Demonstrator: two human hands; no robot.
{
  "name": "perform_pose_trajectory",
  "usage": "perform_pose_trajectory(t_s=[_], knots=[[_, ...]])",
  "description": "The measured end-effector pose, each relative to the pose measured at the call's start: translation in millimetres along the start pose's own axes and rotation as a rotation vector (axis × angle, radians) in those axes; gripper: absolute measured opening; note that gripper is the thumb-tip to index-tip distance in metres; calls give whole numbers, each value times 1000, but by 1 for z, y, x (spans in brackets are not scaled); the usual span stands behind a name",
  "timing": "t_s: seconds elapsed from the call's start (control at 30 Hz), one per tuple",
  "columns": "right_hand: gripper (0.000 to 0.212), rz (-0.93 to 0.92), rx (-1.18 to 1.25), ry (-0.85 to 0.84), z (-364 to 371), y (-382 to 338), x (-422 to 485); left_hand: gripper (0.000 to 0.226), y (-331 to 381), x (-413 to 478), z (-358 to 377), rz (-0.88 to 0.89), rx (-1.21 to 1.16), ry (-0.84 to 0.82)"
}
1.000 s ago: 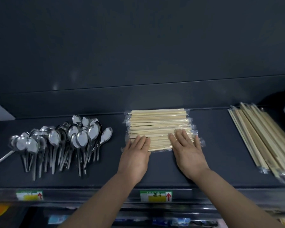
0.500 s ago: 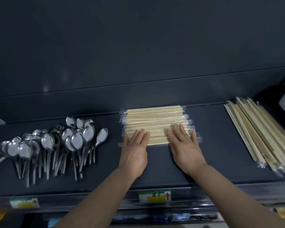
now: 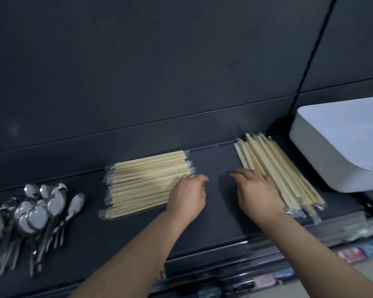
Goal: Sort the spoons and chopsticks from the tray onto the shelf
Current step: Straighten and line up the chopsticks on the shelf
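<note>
On the dark shelf [image 3: 215, 214], left hand [image 3: 186, 197] and right hand [image 3: 259, 192], both loosely open, empty, between two chopstick stacks [image 3: 144, 181].

L hand [image 3: 186, 195] on mid chopsticks [image 3: 144, 181], R hand [image 3: 257, 191] on rt chopsticks [image 3: 276, 168].

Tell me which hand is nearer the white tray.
Right. The right hand rests on the angled chopstick pile beside the white tray; the left hand is farther away, on the other pile.

both arms extended, left hand [image 3: 187, 196] and right hand [image 3: 257, 193] palm-down.
</note>
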State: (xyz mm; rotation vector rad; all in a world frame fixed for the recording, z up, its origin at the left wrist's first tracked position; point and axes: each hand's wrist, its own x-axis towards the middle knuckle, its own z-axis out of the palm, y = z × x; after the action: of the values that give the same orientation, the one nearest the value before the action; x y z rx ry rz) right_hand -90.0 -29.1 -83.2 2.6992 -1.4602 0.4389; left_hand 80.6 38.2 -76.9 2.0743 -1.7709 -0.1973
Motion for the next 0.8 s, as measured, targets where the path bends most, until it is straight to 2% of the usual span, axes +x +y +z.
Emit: perform_pose_trajectory(t_s=[0.13,0.27,0.37,0.47,0.57,0.67,0.8], knots=[[43,103,-42,-44,-13,51,-4,35,48,32,24,-120,-157,-95],[54,166,-19,-104,-22,94,-3,33,87,63,46,-271,-293,-140],[51,129,64,-185,-20,116,-1,19,110,84,57,-408,-381,-154],[49,74,171,-242,-12,127,-2,46,131,101,64,-503,-324,-188],[47,35,191,-222,-7,131,-4,52,148,110,65,-543,-178,-223],[45,10,183,-220,-9,136,-5,41,153,117,66,-576,-215,-229],[42,42,180,-197,-17,134,-3,19,139,118,63,-673,-482,-182]])
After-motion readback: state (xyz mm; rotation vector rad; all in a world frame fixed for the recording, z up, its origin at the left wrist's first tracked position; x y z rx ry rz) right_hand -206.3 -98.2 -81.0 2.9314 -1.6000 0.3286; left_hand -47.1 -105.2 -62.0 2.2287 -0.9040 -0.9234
